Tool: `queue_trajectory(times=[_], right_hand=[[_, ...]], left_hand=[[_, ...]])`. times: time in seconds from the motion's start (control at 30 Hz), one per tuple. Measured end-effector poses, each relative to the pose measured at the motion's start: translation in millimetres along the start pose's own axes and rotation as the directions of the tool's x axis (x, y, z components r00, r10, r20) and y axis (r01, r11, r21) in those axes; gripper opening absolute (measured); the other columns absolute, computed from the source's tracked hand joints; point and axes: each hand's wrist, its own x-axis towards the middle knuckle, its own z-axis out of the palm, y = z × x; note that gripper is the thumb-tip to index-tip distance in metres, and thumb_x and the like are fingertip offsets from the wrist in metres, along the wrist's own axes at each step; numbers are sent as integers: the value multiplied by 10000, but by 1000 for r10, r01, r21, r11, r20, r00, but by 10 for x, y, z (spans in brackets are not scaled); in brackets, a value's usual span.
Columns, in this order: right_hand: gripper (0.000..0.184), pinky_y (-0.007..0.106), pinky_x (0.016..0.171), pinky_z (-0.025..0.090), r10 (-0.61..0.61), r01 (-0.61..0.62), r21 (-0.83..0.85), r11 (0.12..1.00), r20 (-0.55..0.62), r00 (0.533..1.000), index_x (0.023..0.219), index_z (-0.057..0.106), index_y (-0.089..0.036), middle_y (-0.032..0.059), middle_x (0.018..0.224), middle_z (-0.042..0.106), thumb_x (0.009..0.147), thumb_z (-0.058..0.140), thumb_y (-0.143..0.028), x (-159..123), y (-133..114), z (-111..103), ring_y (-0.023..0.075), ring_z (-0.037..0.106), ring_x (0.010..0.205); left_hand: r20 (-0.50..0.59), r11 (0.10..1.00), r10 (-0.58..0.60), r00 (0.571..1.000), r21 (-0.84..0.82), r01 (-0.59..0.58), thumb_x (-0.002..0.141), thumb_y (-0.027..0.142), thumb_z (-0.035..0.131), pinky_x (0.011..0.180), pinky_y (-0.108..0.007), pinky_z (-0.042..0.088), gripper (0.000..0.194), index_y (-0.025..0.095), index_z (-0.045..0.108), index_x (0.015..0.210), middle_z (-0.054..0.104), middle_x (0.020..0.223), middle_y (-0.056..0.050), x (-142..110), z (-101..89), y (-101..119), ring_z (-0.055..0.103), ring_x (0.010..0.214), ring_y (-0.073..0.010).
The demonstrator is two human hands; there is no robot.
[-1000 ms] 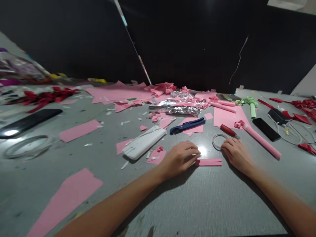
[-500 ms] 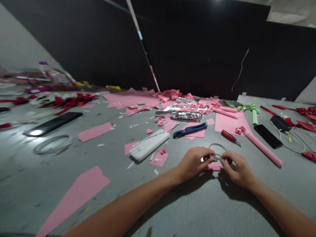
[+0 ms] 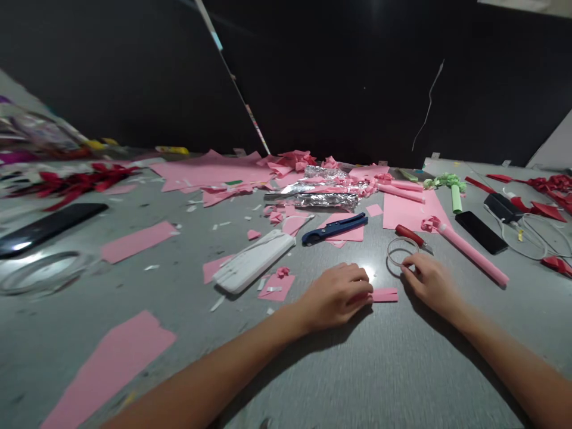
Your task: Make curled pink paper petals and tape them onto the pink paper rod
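My left hand point(image 3: 338, 293) lies knuckles up on the grey table point(image 3: 366, 369), fingers curled down over the left end of a small pink paper strip point(image 3: 385, 295). The strip's right end sticks out from under it. To the right, my right hand point(image 3: 426, 281) rests on the table with bent fingers pinching the near edge of a thin clear tape ring point(image 3: 399, 250), which lies flat. A red-handled knife point(image 3: 411, 236) sits just beyond the ring.
Blue cutters point(image 3: 334, 229), a white flat case point(image 3: 254, 261), crumpled foil point(image 3: 328, 196) and pink paper scraps lie beyond the hands. A pink paper roll point(image 3: 473, 255), black phone point(image 3: 481, 232) and cables are at right. Another tape ring point(image 3: 42, 271) and phone point(image 3: 49, 225) are at left.
Half a second ago both hands held the tape ring together above the strip. Now the ring is back flat on the table, and the left hand has come down onto the strip.
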Motion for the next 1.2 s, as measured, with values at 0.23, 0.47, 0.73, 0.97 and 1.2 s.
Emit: queue_trajectory(times=[0.23,0.47,0.73,0.97,1.2], right_hand=[[133,447,924,560,-206,204,45,978,47,978,1179,729,-197,118,1182,750,1079,648,-231,-41,-177,-82,294,689,1064],[146,371,778,498,-213,200,83,976,207,955,932,686,-189,70,983,714,1061,669,-123,-107,-322,73,249,622,915],[181,375,861,529,-71,48,110,993,219,973,1101,735,-207,63,1051,716,1040,652,-58,-89,-299,157,245,680,988],[150,379,834,493,-70,51,71,996,295,953,974,667,-192,68,1017,683,1005,668,-45,-96,-419,63,247,615,953],[186,343,755,440,-153,120,131,984,282,947,1021,637,-192,69,971,685,1017,561,-22,-154,-476,35,231,596,887]], left_hand=[[127,993,13,992,116,-28,1047,188,693,773,-353,430,157,170,742,899,722,931,-53,-9,29,36,636,857,-217],[153,990,-62,986,131,42,1076,135,615,721,-338,433,193,161,739,930,720,906,-58,-1,129,8,642,840,-222],[116,955,-289,950,-30,294,1046,119,683,800,-338,473,121,175,784,1013,722,1016,-59,31,136,42,661,930,-235],[159,940,-295,942,-131,316,1009,104,733,842,-337,476,127,198,813,983,739,1012,-45,41,109,57,672,960,-230],[239,927,-302,923,-152,343,1045,225,739,812,-337,478,93,169,764,976,730,946,-55,52,52,150,670,917,-235]])
